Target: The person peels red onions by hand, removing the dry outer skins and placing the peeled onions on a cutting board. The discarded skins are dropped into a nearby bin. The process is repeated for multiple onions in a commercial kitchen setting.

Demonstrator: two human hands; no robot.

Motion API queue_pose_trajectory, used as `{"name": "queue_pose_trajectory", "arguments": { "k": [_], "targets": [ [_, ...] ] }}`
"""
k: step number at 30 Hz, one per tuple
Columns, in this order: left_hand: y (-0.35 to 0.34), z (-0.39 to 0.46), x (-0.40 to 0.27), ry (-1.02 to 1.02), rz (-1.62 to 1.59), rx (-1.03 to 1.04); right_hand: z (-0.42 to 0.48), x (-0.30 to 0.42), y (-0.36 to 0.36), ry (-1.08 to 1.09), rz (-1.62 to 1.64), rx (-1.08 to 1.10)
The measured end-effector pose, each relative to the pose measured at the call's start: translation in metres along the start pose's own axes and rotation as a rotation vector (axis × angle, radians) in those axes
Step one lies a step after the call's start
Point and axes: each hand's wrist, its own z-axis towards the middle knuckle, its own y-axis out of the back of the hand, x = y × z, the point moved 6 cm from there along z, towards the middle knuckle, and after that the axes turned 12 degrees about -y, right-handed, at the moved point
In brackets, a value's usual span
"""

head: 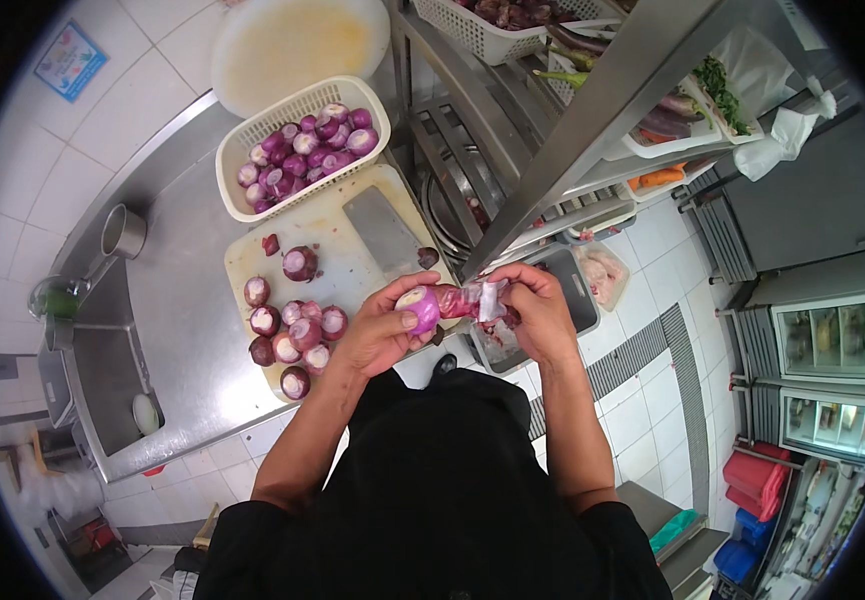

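Note:
My left hand (pixel 387 330) holds a red onion (pixel 419 307) with glossy purple flesh showing. Between thumb and fingers, my right hand (pixel 533 307) grips dark red onion skin (pixel 462 300) that stretches across from the onion, with a pale, translucent piece by the fingertips. Below and left of the onion is a white cutting board (pixel 327 217). On it lie a wide-bladed cleaver (pixel 381 229), a single onion (pixel 299 264), a group of onions with cut ends (pixel 305 334) and scraps of skin (pixel 271 244). Peeled purple onions fill a white plastic basket (pixel 233 191) behind the board.
A steel sink (pixel 106 375) is at the left, near a metal pot (pixel 123 231). The slanting post of a steel rack (pixel 590 112) rises close beyond my hands. A grey bin (pixel 586 300) stands below my right hand. A round board (pixel 301 45) leans at the wall.

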Motion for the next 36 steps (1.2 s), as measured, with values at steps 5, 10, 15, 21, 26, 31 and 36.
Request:
{"name": "queue_pose_trajectory", "arguments": {
  "k": [5,10,15,21,26,31,36],
  "targets": [
    [0.018,0.001,0.008,0.01,-0.141,0.061,-0.003,0.003,0.007,-0.001,0.177,-0.031],
    [0.046,0.005,0.024,0.047,-0.341,-0.115,0.004,-0.015,0.029,0.038,0.415,-0.028],
    [0.089,0.016,0.015,-0.009,-0.239,-0.469,0.026,-0.065,0.083,-0.037,0.385,-0.256],
    [0.134,0.041,-0.082,-0.285,-0.043,-0.556,0.041,-0.191,0.183,-0.217,0.401,-0.504],
    [0.123,0.031,-0.155,-0.525,0.2,-0.55,0.006,-0.304,0.274,-0.387,0.243,-0.665],
    [0.164,-0.017,-0.182,-0.212,1.377,-0.831,-0.026,-0.328,0.287,-0.571,0.231,-0.74],
    [0.132,-0.003,-0.136,0.053,2.024,-0.745,0.0,-0.328,0.405,-0.168,-0.352,-0.881]
  ]
}}
